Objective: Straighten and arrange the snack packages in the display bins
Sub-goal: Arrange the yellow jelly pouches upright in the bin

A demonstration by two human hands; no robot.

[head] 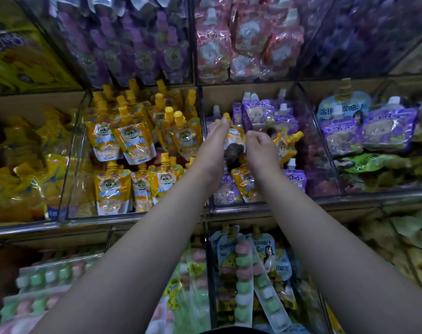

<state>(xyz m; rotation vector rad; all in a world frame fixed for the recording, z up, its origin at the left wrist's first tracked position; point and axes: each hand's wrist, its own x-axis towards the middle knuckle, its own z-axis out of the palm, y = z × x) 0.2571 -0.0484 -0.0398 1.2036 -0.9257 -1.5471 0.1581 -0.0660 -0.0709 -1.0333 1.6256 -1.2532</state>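
Both my hands reach into the middle clear bin (265, 205), which holds purple spout pouches (258, 114) mixed with a few orange ones. An orange pouch (235, 137) with a yellow cap stands upright between my hands. My left hand (211, 148) lies with straight fingers against its left side, fingertips just below the cap. My right hand (260, 147) has curled fingers at the pouch's right edge and seems to pinch it. Another orange pouch (285, 145) leans tilted just right of my right hand. A third orange pouch (244, 182) lies lower, partly under my right wrist.
The bin to the left (80, 150) holds rows of matching orange pouches (132, 138). To the right is a bin with blue and purple pouches (364, 126). Purple and pink pouches fill the bins above. Candy strips (243, 280) lie in the lower bins.
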